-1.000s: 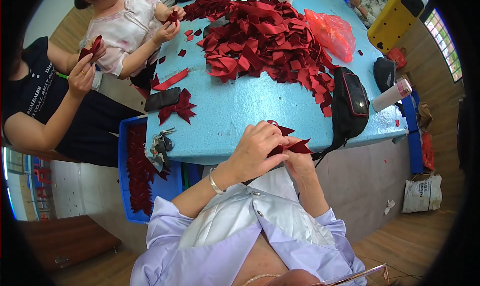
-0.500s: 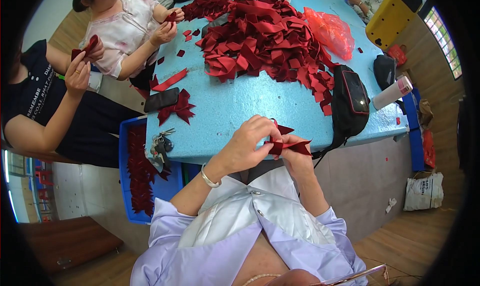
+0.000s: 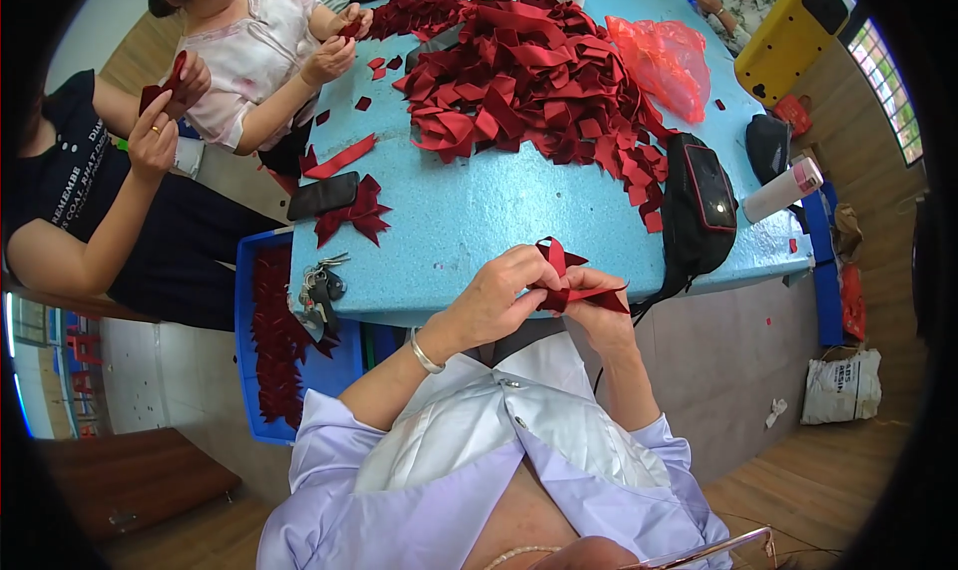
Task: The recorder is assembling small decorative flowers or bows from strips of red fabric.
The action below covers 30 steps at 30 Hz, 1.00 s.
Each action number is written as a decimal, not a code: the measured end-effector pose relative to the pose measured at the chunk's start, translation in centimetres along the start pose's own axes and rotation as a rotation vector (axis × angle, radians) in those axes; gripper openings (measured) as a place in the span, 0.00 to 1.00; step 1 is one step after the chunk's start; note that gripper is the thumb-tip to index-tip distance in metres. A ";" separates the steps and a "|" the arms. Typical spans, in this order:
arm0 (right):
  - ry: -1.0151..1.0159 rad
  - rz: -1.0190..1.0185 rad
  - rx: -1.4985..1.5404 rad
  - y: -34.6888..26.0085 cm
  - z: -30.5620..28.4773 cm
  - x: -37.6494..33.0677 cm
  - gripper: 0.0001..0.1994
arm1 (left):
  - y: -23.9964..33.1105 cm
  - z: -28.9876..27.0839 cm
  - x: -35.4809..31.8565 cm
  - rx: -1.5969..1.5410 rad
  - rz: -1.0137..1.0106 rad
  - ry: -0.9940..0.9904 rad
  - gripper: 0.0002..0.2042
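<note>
Just over the table's near edge, my left hand (image 3: 502,292) and my right hand (image 3: 599,315) meet around a dark red ribbon bow (image 3: 597,296). The left fingers and thumb pinch its middle. Its loop stands up above the fingertips, and a pointed tail sticks out over my right hand. My right fingers are wrapped round the bow from the other side; part of them is hidden behind it. Farther up the table lies a big heap of red ribbon pieces (image 3: 529,81).
On the blue table (image 3: 449,231) lie a phone (image 3: 322,197) on a bow, keys (image 3: 321,288), a black pouch (image 3: 699,186), a white bottle (image 3: 783,191) and a red plastic bag (image 3: 664,66). A blue bin (image 3: 339,390) of bows stands below left. Two people at left handle ribbons.
My hands have shifted slightly to the right with the bow. Its loop now stands higher above my left fingertips. The co-workers' hands have moved a little.
</note>
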State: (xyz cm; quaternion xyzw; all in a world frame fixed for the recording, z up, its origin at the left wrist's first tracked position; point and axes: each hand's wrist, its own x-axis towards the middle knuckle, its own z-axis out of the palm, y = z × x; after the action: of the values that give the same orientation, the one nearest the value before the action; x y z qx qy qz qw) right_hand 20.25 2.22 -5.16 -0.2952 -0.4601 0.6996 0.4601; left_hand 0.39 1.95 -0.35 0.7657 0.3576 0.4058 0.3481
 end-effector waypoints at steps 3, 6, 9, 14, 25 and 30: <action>0.013 -0.001 -0.017 -0.4 0.2 0.1 0.11 | -0.2 0.6 -0.3 -0.060 -0.111 0.049 0.09; 0.015 0.073 0.042 -0.7 0.0 0.2 0.11 | 0.0 0.9 -0.2 0.046 0.055 0.100 0.11; -0.017 0.095 0.076 -0.8 -0.4 0.2 0.10 | 0.2 0.1 0.0 0.196 0.179 0.072 0.12; -0.016 0.102 0.120 -1.4 0.3 -0.1 0.08 | -0.4 0.5 -0.4 0.199 0.270 0.090 0.14; -0.014 0.077 -0.008 -1.3 0.0 -0.1 0.06 | -0.1 1.8 -0.7 0.002 0.084 0.201 0.13; -0.027 0.109 -0.016 -1.5 0.0 -0.3 0.06 | 0.6 0.0 -0.5 0.484 0.492 0.136 0.12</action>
State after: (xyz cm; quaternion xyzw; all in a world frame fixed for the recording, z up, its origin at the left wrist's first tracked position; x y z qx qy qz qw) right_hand 20.90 2.22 -3.83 -0.3141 -0.4553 0.7239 0.4124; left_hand 0.29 1.23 -0.07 0.8604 0.2707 0.4312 0.0237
